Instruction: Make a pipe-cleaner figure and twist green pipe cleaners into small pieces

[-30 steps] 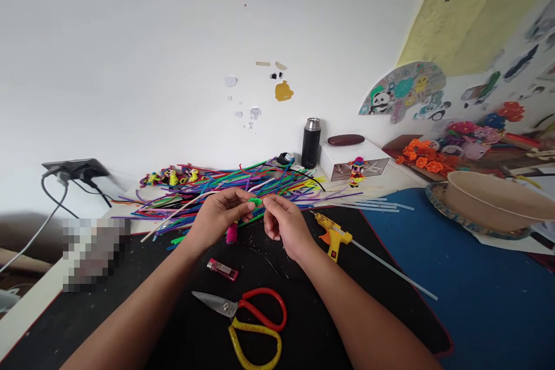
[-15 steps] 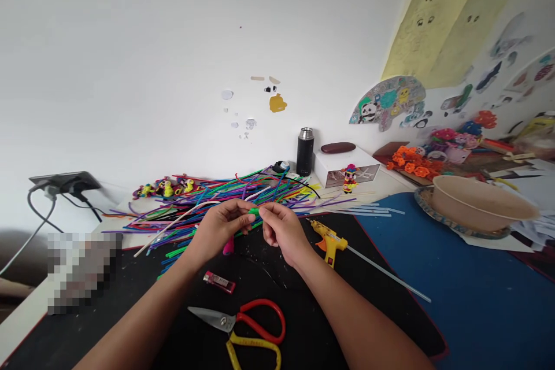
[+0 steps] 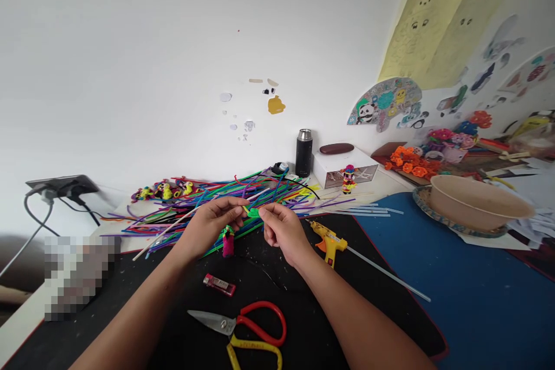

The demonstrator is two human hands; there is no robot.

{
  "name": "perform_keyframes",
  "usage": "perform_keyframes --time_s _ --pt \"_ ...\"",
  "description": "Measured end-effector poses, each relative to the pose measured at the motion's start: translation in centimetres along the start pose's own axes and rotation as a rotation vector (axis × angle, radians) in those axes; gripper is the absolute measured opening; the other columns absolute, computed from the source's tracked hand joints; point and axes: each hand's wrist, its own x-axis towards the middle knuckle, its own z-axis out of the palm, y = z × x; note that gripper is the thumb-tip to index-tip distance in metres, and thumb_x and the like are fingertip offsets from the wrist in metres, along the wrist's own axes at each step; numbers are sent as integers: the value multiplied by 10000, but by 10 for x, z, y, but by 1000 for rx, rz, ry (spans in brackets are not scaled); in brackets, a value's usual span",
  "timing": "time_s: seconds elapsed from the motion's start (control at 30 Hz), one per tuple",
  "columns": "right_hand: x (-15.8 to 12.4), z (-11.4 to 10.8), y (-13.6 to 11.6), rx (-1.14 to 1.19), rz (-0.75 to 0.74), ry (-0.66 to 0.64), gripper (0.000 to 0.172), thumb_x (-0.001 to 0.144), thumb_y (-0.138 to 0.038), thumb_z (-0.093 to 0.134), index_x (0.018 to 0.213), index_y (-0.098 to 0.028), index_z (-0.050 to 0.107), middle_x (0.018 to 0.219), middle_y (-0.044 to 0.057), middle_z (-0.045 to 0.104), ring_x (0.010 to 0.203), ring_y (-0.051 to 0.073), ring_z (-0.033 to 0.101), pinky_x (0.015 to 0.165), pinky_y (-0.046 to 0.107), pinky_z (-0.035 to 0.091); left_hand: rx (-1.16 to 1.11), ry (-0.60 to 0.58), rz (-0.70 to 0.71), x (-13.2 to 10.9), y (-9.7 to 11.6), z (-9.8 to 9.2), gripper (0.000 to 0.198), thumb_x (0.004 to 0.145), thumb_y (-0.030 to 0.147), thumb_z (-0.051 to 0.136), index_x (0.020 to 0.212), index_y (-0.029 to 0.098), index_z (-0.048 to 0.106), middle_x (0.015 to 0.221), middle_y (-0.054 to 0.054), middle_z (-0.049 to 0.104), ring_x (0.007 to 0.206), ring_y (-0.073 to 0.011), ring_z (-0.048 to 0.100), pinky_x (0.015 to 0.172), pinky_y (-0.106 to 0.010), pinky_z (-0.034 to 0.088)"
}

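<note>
My left hand (image 3: 212,225) and my right hand (image 3: 280,230) meet over the black mat (image 3: 143,312), both pinching a small green pipe-cleaner piece (image 3: 252,212). A pink, fuzzy little figure (image 3: 228,241) hangs below my left hand, apparently joined to that piece. A thin white stick (image 3: 165,231) runs from my left hand out to the left. Behind the hands lies a heap of coloured pipe cleaners (image 3: 225,196).
On the mat near me lie red-and-yellow scissors (image 3: 247,329) and a red lighter (image 3: 219,284). A yellow glue gun (image 3: 329,241) sits right of my hands. A black flask (image 3: 304,152), white box (image 3: 344,166), tan bowl (image 3: 477,203) and craft flowers (image 3: 410,163) stand further back.
The camera tilted slightly. My hands stayed together on the green piece, and the pink figure now shows more fully under my left hand.
</note>
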Motion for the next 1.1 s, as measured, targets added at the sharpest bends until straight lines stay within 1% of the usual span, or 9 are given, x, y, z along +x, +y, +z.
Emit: perform_keyframes --time_s 0.2,0.3,0.57,0.7,0.8,0.87,0.97,1.1 --pt "-2 2 -2 83 40 -42 422 777 -562 829 829 -200 619 478 -102 472 374 75 378 387 215 175 -76 -97 -27 -2 -1 10 427 788 543 869 1023 193 799 809 -31 729 681 -165 651 648 -296 553" --pt "-2 2 -1 123 67 -74 423 773 -552 839 828 -199 614 487 -101 475 380 67 361 392 214 167 -95 -108 -22 -3 0 15 398 783 523 872 1000 197 800 796 -26 725 661 -155 636 628 -288 548" --pt "-1 5 6 142 103 -84 397 764 -521 838 822 -201 611 487 -94 493 370 66 371 375 208 174 -61 -32 22 -4 -2 23 335 770 470 882 945 205 777 768 -2 697 634 -137 582 560 -245 491" --pt "-2 6 6 104 103 -65 398 757 -523 836 835 -203 612 488 -94 508 367 67 379 370 204 187 40 36 86 -6 1 25 317 796 503 849 900 213 775 777 -9 690 644 -146 588 558 -249 486" --pt "-3 6 5 62 111 -34 406 756 -536 831 834 -203 613 481 -94 507 367 71 388 370 201 189 139 99 135 -5 1 22 345 807 551 823 878 218 771 862 -32 718 697 -170 636 585 -267 512" --pt "-3 6 5 44 106 -3 398 766 -536 821 835 -199 620 485 -92 507 370 69 391 370 198 191 149 125 114 -4 -1 18 385 794 578 828 888 211 757 856 -38 732 706 -186 665 616 -284 534" --pt "-2 6 5 39 82 32 392 791 -545 798 854 -194 635 495 -92 504 371 67 391 370 195 194 132 134 70 -1 -2 11 439 790 610 820 920 196 750 791 -39 743 702 -208 699 658 -308 558" --pt "-1 6 4 36 49 43 413 801 -570 787 888 -195 638 492 -94 501 363 71 392 366 197 195 207 138 98 0 -2 7 410 827 593 781 962 206 787 823 -39 763 739 -212 709 694 -307 559"
